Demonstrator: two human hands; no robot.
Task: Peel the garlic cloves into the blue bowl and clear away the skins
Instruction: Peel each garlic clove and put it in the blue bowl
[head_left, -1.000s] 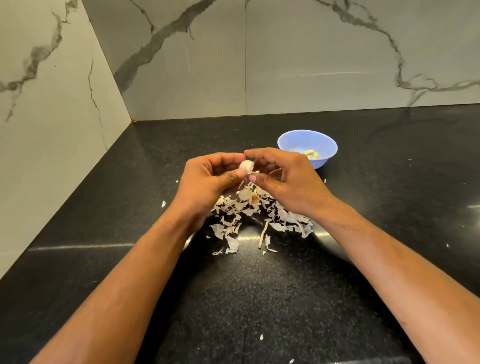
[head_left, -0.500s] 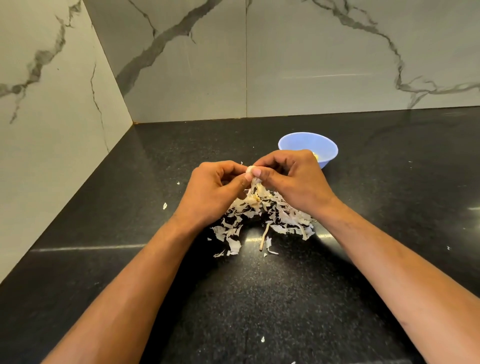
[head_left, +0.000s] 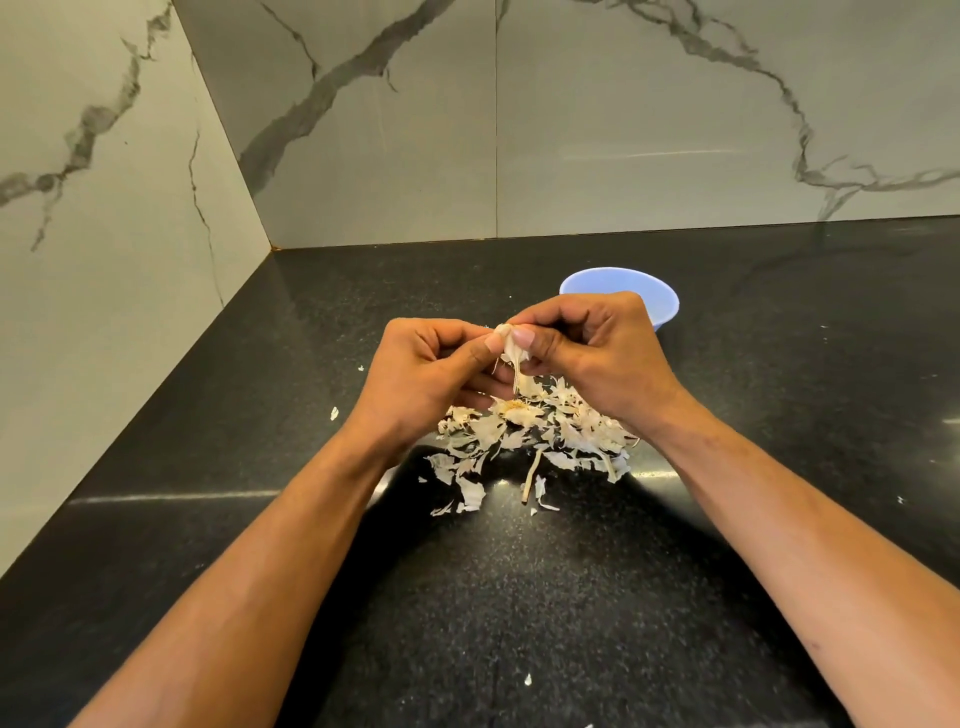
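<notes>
Black counter (head_left: 218, 467); both hands, lowered, pinch garlic clove (head_left: 511, 347); skin now dangling; bowl (head_left: 660, 301) half-hidden.

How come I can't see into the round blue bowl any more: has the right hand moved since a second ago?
Yes. Against the round blue bowl, the right hand shifted up and rightward in view, now hiding its near rim and inside.

The right hand (head_left: 597, 353) covers the front of the blue bowl (head_left: 660, 301), hiding its contents. Most of the garlic clove (head_left: 511, 348) is concealed between both thumbs. Both forearms are cut off at the bottom edge.
</notes>
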